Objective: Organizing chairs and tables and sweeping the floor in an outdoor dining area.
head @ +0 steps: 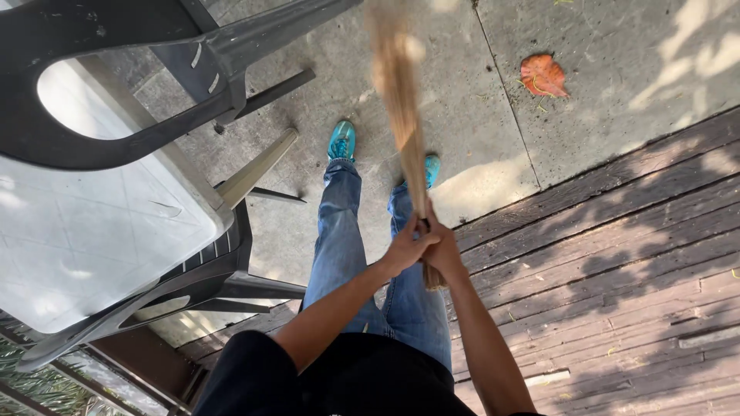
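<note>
A white plastic desk [92,231] fills the left of the view, with dark plastic chairs [139,85] pushed in at its far and near edges, and all of it stands on a grey concrete floor [462,100] that meets a strip of dark wooden decking [617,270] running across the right side. The person stands on the concrete just past the desk's right edge, in blue jeans and turquoise shoes [341,140]. Both hands are closed around a bundle broom [401,100] made of pale straw-coloured fibres; the left hand [405,245] and the right hand [441,250] touch each other and wrap the bound end, a short stub of which sticks out below the grip. The brush part reaches away from the body toward the concrete beyond the shoes and is blurred, so its tip cannot be made out. Such a broom is probably light and dry, stiff where the fibres are bunched tight and springy and loose toward the spread end, with a rough surface that should not slip in a bare palm. The bound end, where the hands are now, looks like the sound place to hold it; gripping further out would likely bend or snap thin strands. A single orange-red fallen leaf [543,75] lies on the concrete well apart from the broom, near the far edge of the decking.
</note>
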